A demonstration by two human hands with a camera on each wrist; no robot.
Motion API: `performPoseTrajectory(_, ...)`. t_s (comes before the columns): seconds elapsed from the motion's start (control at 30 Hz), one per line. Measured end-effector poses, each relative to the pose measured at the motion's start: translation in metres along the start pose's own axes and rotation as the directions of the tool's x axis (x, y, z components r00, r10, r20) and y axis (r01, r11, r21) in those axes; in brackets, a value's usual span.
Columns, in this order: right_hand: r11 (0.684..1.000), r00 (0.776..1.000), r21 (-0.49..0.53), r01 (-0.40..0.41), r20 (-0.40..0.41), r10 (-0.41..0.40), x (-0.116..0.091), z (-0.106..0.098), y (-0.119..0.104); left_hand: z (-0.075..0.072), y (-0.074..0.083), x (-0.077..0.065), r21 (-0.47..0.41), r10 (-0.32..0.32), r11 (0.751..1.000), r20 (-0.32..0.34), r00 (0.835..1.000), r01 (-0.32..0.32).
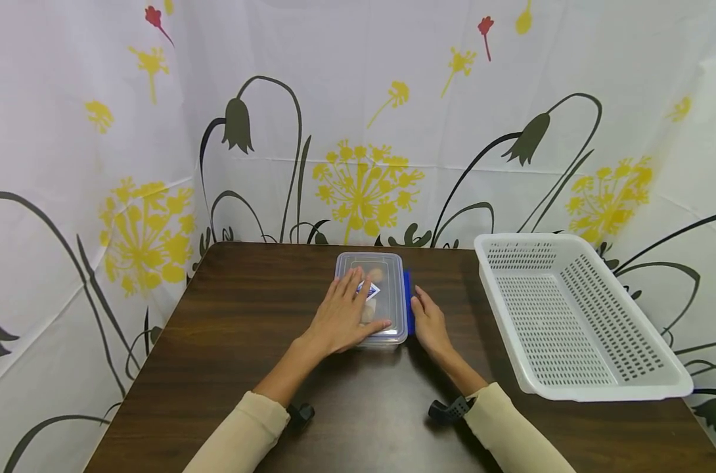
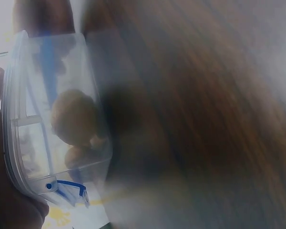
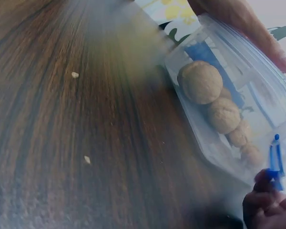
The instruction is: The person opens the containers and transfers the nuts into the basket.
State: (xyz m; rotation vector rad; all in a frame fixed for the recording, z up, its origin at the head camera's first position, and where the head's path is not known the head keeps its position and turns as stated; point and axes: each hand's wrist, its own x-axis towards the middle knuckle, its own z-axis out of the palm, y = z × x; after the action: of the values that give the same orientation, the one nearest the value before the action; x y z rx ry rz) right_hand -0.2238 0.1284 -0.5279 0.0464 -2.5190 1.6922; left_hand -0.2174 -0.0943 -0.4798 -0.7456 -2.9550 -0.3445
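Note:
A clear plastic food container (image 1: 387,263) with a transparent lid stands on the table, holding several round tan balls (image 3: 200,82). My left hand (image 1: 340,315) rests palm down on the lid, fingers spread over its left half beside a blue and white label (image 1: 370,290). Along the container's right side, a blue clip (image 1: 409,309) sticks outward. My right hand (image 1: 431,325) is at this clip; in the right wrist view its bent fingers (image 3: 262,202) grip the clip's lower end. Through the wall, the left wrist view shows one ball (image 2: 74,117) up close.
On the right side of the brown wooden table (image 1: 246,282) stands a white perforated basket (image 1: 523,368). Small pale crumbs (image 3: 75,75) lie on the tabletop near the container. A flower-patterned white curtain (image 1: 364,66) hangs behind the table's far edge.

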Motion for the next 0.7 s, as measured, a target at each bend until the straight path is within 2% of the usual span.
performPoseTrajectory(0.17,0.997,1.000,-0.078,0.005,-0.022,-0.007,0.000,-0.005,-0.004,0.001,-0.003,0.001,-0.032,0.020,0.999,-0.043,0.999,-0.021)
performPoseTrajectory(0.33,0.994,0.999,-0.108,0.022,-0.041,-0.026,0.003,-0.007,-0.018,-0.003,-0.004,0.000,-0.089,0.002,0.996,-0.026,1.000,-0.004)
performPoseTrajectory(0.47,0.994,0.999,-0.109,0.024,-0.024,-0.026,0.006,-0.006,-0.031,-0.007,-0.006,0.000,-0.168,-0.019,0.986,-0.033,0.999,0.013)
performPoseTrajectory(0.53,0.994,1.000,-0.105,0.017,-0.008,-0.018,0.007,-0.005,-0.035,-0.009,-0.007,0.001,-0.237,-0.036,0.971,-0.068,0.997,0.018)
performPoseTrajectory(0.6,0.995,1.000,-0.101,0.006,0.013,-0.004,0.009,-0.004,-0.038,-0.011,-0.010,0.001,-0.325,-0.069,0.945,-0.094,0.993,0.035)
performPoseTrajectory(0.7,0.994,0.999,-0.105,-0.006,0.049,0.011,0.011,-0.003,-0.042,-0.012,-0.015,0.003,-0.461,-0.141,0.884,-0.105,0.984,0.078)
